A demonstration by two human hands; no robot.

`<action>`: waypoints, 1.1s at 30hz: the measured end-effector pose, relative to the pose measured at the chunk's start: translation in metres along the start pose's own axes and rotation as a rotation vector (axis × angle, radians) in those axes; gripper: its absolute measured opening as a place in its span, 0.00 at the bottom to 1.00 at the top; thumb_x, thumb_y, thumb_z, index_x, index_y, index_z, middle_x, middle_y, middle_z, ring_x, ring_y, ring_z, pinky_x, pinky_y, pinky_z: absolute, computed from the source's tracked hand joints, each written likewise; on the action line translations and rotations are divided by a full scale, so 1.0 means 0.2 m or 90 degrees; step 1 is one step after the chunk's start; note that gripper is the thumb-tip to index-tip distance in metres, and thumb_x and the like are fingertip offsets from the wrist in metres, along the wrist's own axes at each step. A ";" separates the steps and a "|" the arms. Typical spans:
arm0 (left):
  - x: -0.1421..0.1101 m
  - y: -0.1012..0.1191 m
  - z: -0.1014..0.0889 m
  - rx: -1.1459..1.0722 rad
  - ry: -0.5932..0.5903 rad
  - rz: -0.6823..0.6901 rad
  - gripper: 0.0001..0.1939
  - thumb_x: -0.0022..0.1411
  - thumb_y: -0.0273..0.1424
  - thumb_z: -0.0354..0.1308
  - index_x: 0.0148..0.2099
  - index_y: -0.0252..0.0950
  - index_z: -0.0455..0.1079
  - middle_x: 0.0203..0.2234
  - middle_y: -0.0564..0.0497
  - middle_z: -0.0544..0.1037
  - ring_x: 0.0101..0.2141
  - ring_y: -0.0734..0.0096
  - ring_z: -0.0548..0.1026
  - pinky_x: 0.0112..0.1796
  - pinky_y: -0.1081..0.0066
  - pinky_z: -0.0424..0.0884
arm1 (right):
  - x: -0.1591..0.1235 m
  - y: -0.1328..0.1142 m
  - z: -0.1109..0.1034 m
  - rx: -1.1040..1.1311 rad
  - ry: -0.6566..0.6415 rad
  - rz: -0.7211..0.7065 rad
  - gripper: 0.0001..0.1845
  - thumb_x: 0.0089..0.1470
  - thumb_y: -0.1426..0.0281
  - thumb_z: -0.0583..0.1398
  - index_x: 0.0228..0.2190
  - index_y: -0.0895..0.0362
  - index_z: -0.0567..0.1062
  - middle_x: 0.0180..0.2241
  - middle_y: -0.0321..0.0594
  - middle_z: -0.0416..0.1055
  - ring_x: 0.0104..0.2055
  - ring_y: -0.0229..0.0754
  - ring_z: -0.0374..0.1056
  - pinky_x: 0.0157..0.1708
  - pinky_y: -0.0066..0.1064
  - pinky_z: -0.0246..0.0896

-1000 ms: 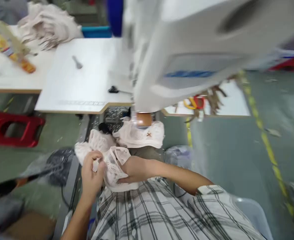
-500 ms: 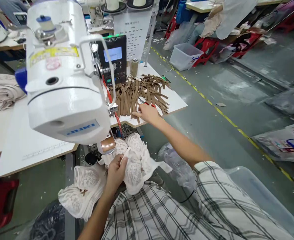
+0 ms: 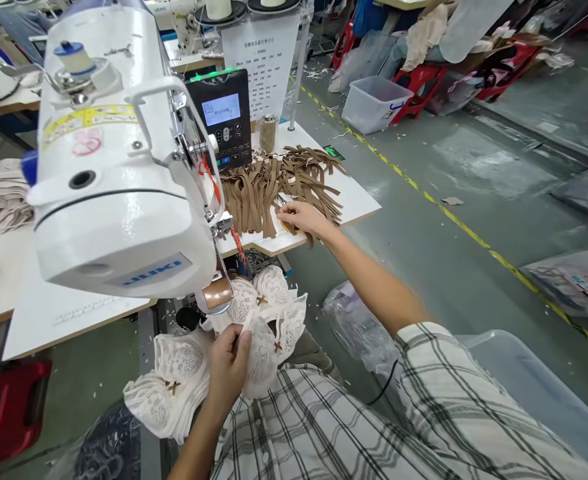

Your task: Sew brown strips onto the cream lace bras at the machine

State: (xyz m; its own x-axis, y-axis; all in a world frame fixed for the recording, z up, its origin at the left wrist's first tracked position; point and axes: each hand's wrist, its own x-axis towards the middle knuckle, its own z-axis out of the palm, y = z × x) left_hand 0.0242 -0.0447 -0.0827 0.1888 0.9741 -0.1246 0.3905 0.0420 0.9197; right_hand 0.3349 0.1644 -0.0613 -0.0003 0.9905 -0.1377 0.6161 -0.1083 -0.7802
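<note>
My left hand [image 3: 230,357] pinches the edge of a white lace bra [image 3: 261,360] between thumb and fingers, below the sewing machine head [image 3: 124,233]. Further lace cups with small brown bows lie beside it, under the machine's copper-coloured front part [image 3: 217,293]. A stack of white lace bras [image 3: 181,360] hangs to the left of my left wrist. On the white table my right hand [image 3: 301,219] is closed at the near edge of a pile of brown straps [image 3: 254,193]. A brown strap end [image 3: 310,240] shows beneath its palm. Scissors, partly hidden, lie under that hand.
A control panel [image 3: 224,117] and a thread cone [image 3: 268,133] stand behind the straps. Folded fabric [image 3: 1,193] lies on the left table. Clear plastic bins, one a tub [image 3: 374,110], and plastic bags [image 3: 359,327] sit on the floor to the right.
My right hand's fingers have closed, and a brown strap end now shows under the palm. My left hand keeps its hold on the bra, whose cups have shifted and show more bows.
</note>
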 end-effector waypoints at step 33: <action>0.15 0.25 -0.28 0.379 0.186 0.150 0.16 0.70 0.35 0.52 0.54 0.41 0.76 0.35 0.47 0.76 0.32 0.71 0.74 0.34 0.74 0.70 | -0.35 -0.49 0.51 0.390 -0.182 -0.169 0.12 0.49 0.62 0.67 0.31 0.54 0.72 0.26 0.34 0.71 0.27 0.37 0.67 0.28 0.30 0.66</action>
State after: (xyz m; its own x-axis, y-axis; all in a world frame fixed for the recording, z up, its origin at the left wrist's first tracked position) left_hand -0.0010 -0.0009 -0.0205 0.1125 0.9654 0.2352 0.8116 -0.2258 0.5387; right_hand 0.1955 0.0966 -0.0376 -0.3462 0.9381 0.0147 0.0155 0.0214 -0.9997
